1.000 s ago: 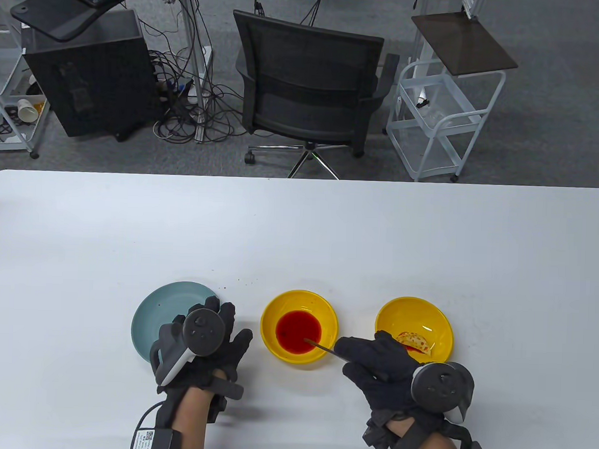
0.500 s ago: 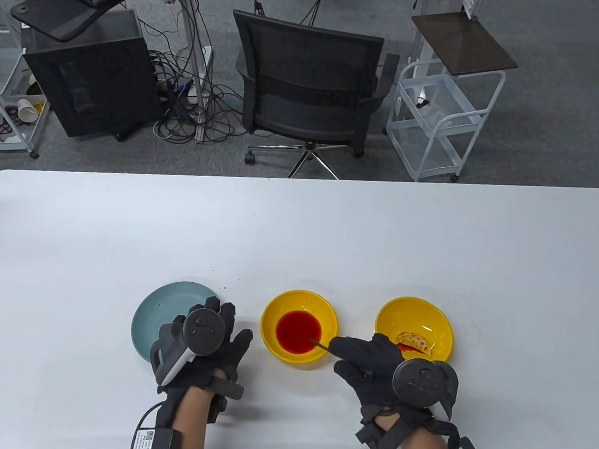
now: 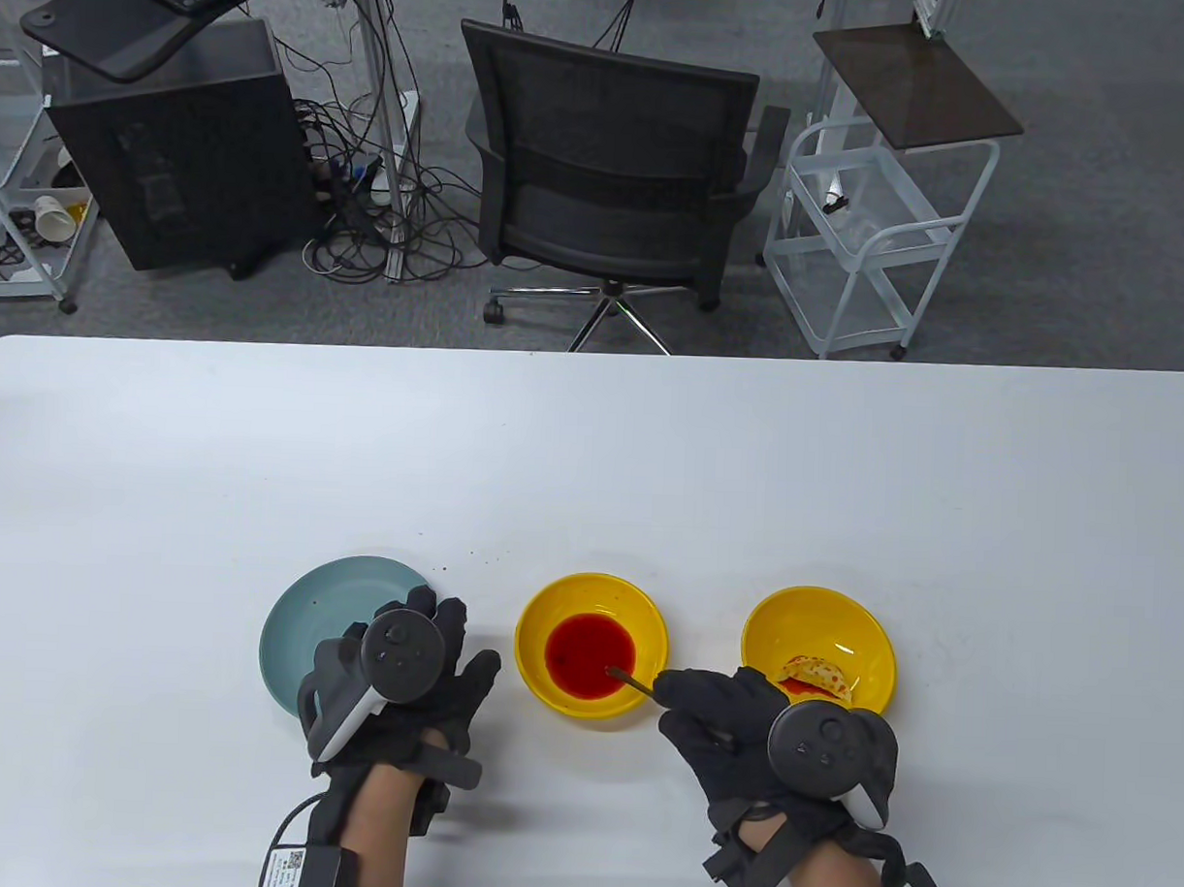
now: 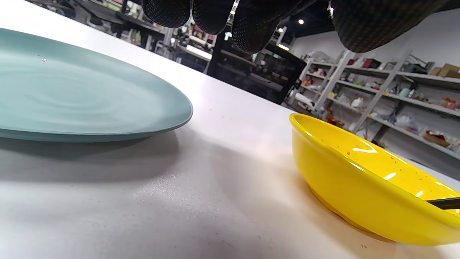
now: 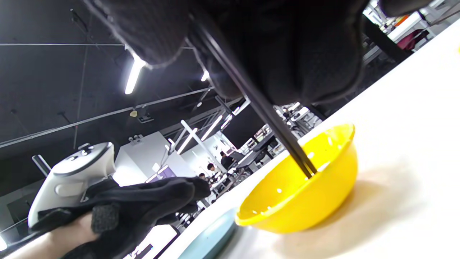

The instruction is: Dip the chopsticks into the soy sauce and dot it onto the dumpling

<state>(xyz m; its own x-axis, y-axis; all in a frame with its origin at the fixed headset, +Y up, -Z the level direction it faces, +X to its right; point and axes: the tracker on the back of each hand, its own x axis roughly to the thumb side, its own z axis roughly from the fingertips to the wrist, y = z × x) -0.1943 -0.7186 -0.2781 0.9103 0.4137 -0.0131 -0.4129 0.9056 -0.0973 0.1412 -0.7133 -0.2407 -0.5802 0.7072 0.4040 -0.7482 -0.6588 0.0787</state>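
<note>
My right hand (image 3: 728, 705) grips dark chopsticks (image 3: 632, 680) whose tips sit in the red soy sauce (image 3: 589, 655) of the middle yellow bowl (image 3: 644, 610). In the right wrist view the chopsticks (image 5: 262, 108) slant down from my gloved fingers into that bowl (image 5: 305, 201). A dumpling (image 3: 817, 676) with red dots lies in the right yellow bowl (image 3: 819, 611), just behind my right hand. My left hand (image 3: 419, 670) rests flat on the table, fingers spread, over the edge of a blue plate (image 3: 325, 599), holding nothing. The left wrist view shows the plate (image 4: 90, 104) and the sauce bowl (image 4: 345, 180).
Small dark specks (image 3: 472, 558) lie on the white table (image 3: 591, 463) behind the plate and sauce bowl. Beyond the far edge stand an office chair (image 3: 611, 173), a white cart (image 3: 872, 211) and a black cabinet (image 3: 166, 147).
My right hand has shifted left and turned at the wrist, uncovering more of the dumpling. The chopstick tips stay in the sauce. My left hand has not moved.
</note>
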